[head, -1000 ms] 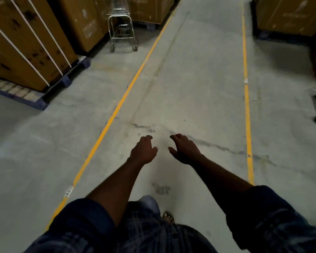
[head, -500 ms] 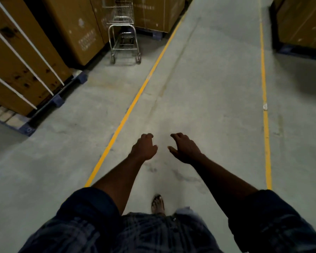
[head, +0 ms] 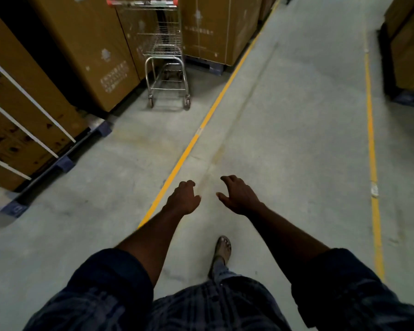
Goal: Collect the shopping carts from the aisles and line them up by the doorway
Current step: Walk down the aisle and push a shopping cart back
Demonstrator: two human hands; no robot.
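Observation:
A wire shopping cart [head: 165, 53] with a red-tipped handle stands ahead on the left side of the aisle, tucked between stacks of cardboard boxes, its rear wheels toward me. Both my arms reach forward over the concrete floor. My left hand [head: 183, 198] hangs with loosely curled fingers and holds nothing. My right hand [head: 239, 195] is beside it, fingers also loosely curled and empty. Both hands are well short of the cart.
Tall cardboard boxes [head: 86, 48] on blue pallets [head: 65, 163] line the left side, and more boxes [head: 409, 44] stand at the right. Two yellow floor lines [head: 189, 146] [head: 371, 130] mark the aisle lane. My sandalled foot [head: 222, 249] steps forward.
I have walked forward along the aisle; the cart has come closer and larger in view. My hands keep the same raised, loosely curled pose.

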